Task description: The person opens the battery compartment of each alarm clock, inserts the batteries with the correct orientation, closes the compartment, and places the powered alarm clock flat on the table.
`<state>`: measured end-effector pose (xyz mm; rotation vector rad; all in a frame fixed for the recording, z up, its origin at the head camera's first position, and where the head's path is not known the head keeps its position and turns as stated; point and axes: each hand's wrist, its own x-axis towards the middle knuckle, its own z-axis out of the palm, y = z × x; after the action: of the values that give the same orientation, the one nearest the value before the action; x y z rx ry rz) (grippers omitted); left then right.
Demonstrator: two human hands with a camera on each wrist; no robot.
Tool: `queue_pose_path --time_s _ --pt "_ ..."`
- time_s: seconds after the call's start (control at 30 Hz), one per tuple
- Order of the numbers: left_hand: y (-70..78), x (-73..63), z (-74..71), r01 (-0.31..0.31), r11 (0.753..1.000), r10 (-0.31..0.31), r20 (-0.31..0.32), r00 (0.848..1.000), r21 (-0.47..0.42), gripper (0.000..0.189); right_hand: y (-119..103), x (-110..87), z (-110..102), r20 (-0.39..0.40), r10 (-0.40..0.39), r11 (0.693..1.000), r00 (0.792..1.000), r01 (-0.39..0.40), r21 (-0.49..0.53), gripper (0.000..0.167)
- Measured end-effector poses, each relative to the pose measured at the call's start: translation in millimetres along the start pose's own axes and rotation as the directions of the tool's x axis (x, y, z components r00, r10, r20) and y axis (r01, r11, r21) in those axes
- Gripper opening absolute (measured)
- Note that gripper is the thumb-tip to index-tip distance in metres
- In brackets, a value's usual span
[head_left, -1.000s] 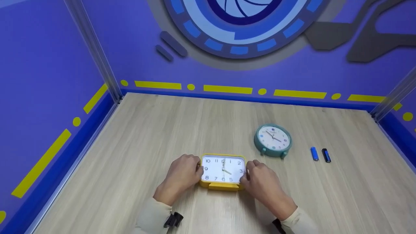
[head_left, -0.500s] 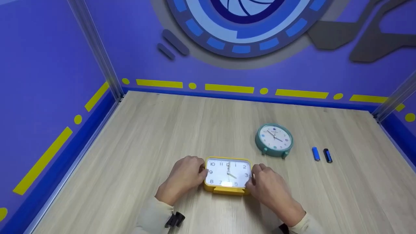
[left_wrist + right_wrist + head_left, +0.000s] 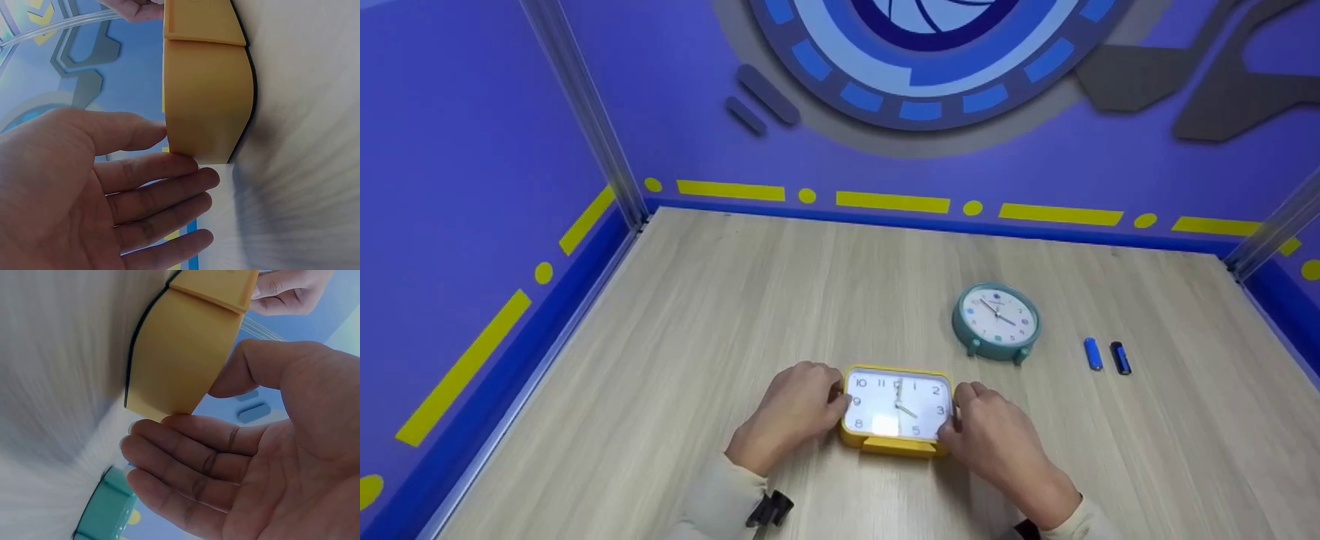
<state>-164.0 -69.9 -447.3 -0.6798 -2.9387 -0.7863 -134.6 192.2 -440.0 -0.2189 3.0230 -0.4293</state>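
Note:
A yellow rectangular alarm clock (image 3: 885,412) with a white dial lies face up on the wooden table, between both hands. My left hand (image 3: 795,411) grips its left side, thumb on the front rim and index finger against the side wall. At the opposite end, my right hand (image 3: 997,439) pinches the right side in the same way. Both wrist views show the clock's yellow casing (image 3: 208,95) close up, its dark back edge towards the table. The other fingers of the left hand extend past the casing.
Behind and to the right lies a round teal alarm clock (image 3: 997,319), also face up. Farther right are a blue battery (image 3: 1093,354) and a black-and-blue battery (image 3: 1120,358), side by side. Purple-blue panels (image 3: 885,165) border the table (image 3: 720,300) at the back and sides.
Both hands and the yellow clock between them have shifted right and slightly towards the person. The head view has also shifted a little. The teal clock and batteries stay put on the table.

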Motion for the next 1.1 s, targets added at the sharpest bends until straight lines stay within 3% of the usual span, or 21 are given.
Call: queue_pose_path --time_s 0.23,0.4,0.73,0.9,1.1 --pt "2.6 1.1 1.8 -0.004 1.000 0.005 0.022 1.000 -0.016 0.016 3.4 -2.4 -5.2 0.052 0.013 1.000 0.999 -0.013 -0.010 0.028" --pt "4.2 0.5 1.5 -0.002 1.000 0.002 0.028 1.000 -0.022 0.012 6.2 -4.0 -7.4 0.044 -0.006 1.000 0.999 0.006 0.004 0.022" --pt "3.5 1.5 1.5 0.035 0.999 -0.034 0.047 0.998 -0.029 0.013 14.9 4.0 -7.6 0.092 0.057 0.975 0.994 -0.075 0.208 0.018" --pt "3.3 0.6 2.2 0.051 0.998 -0.049 0.077 0.996 -0.036 0.017 18.8 8.7 -4.7 0.151 0.091 0.951 0.984 -0.131 0.279 0.030" --pt "2.9 0.0 4.6 0.050 0.998 -0.046 0.082 0.996 -0.041 0.023 18.6 11.8 -1.0 0.194 0.132 0.932 0.972 -0.189 0.310 0.057"
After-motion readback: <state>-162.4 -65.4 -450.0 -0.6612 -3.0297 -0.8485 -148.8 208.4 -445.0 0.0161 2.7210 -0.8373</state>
